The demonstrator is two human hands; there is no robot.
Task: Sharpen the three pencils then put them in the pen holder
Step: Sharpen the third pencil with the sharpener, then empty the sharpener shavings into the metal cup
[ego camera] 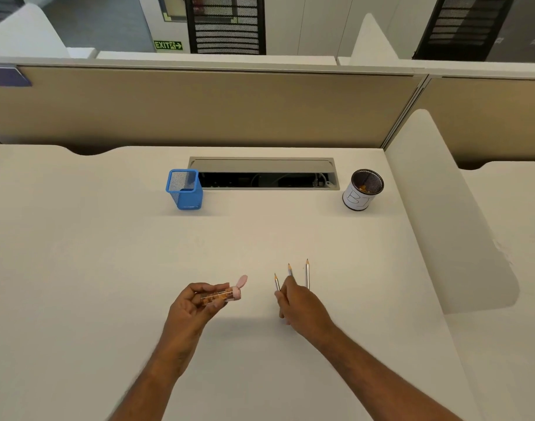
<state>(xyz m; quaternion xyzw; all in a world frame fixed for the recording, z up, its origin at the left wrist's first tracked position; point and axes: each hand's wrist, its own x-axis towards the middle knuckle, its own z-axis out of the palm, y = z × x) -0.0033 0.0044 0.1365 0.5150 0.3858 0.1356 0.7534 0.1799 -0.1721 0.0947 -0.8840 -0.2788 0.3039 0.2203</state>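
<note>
Three grey pencils lie fanned on the white desk, sharpened tips pointing away: the left pencil (276,282), the middle pencil (289,270) and the right pencil (307,273). My right hand (298,305) covers their near ends with its fingers curled down; whether it grips them is hidden. To the left, my left hand (193,305) holds a clear sharpener (222,296) full of orange shavings, its pink cap flipped open. The blue mesh pen holder (184,189) stands empty at the far middle-left of the desk.
A round black mesh cup (363,190) wrapped in white paper, with shavings inside, stands at the far right. An open cable tray (264,174) is sunk into the desk between the two holders. A beige partition (199,107) closes the back; a white divider (442,214) the right.
</note>
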